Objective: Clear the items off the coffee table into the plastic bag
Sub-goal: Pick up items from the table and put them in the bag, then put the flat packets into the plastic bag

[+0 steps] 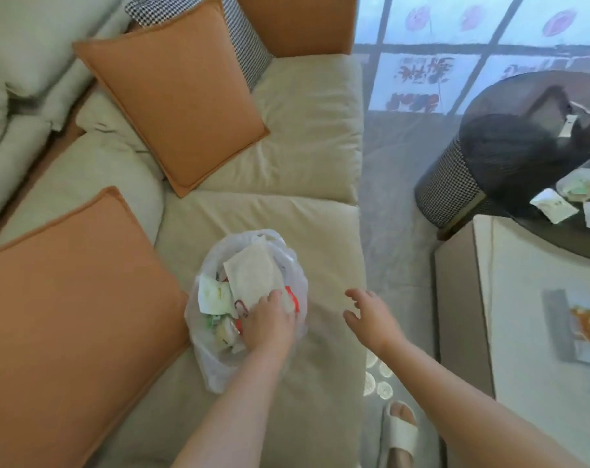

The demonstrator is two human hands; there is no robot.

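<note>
The plastic bag (219,359) sits open on the near seat of the beige sofa (307,136), just right of a large orange cushion (70,319). It already holds a heap of wrappers, with a flat white packet (253,278) lying on top. The left hand (270,324) is down in the mouth of the bag, fingers curled onto the near edge of that packet — whether it grips or only presses the thing down, I cannot tell from here. The right hand (371,319) hovers just right of the bag, over the seat edge, fingers spread and loosely bent, holding nothing.

Over at the far right, several white packets (553,206) lie on the dark round coffee table (557,238), well apart from the bag, so the job looks only partly done. A tray with a picture (587,327) rests on the pale cabinet (523,332) nearer by.

To do this step well, I'd say settle the packet flat and deep so the pile does not spring back out, and let the free hand catch the rim of the bag to keep the mouth wide — the thin film slumps easily on a soft cushion.
</note>
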